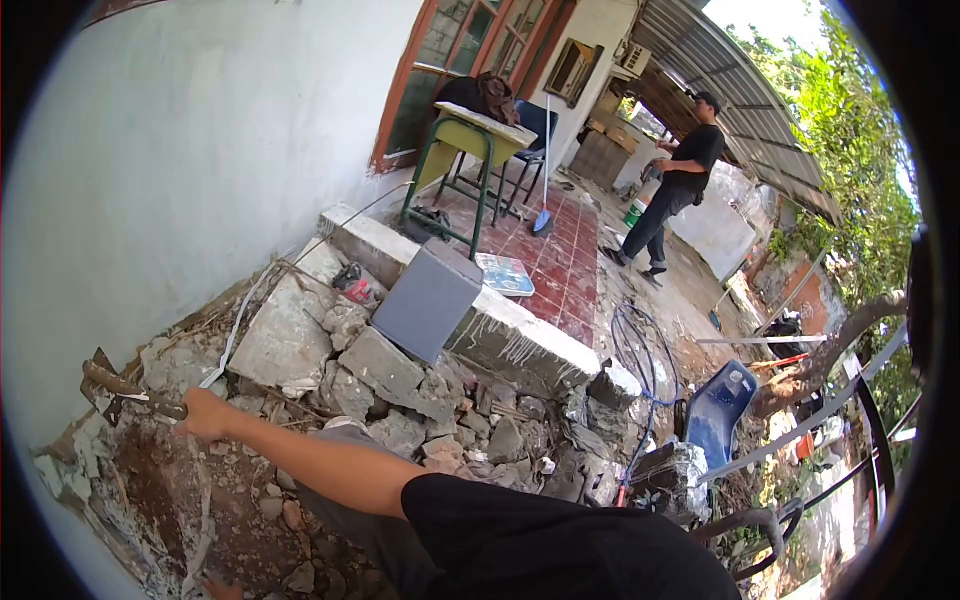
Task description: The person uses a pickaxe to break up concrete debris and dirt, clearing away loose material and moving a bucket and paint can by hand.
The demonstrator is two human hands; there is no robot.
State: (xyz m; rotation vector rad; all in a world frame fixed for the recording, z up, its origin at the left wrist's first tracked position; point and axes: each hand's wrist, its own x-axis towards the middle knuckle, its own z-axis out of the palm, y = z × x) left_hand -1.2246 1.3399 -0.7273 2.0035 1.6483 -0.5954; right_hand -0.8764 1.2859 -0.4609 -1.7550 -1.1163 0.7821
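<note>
My right hand (205,415) reaches across to the left, closed around the brown handle of a hoe-like tool (150,401). Its dark, flat head stands close to the wall's foot; the exact kind of tool is hard to make out. Only a small part of my left hand (222,589) shows at the bottom edge, and its fingers are not clear. Between my hands a pale, root-like strip (203,510) runs over the dug brown soil (240,510). A whitish strap or pipe (235,335) passes just above my right hand.
Broken concrete slabs (282,338) and rubble (505,440) lie beside my arm. A grey box (428,298) leans on the raised white edge (530,330). Beyond stand a desk (480,125), a broom (543,220) and another person (690,160). A blue hose (650,360) and blue chair (718,410) are at right.
</note>
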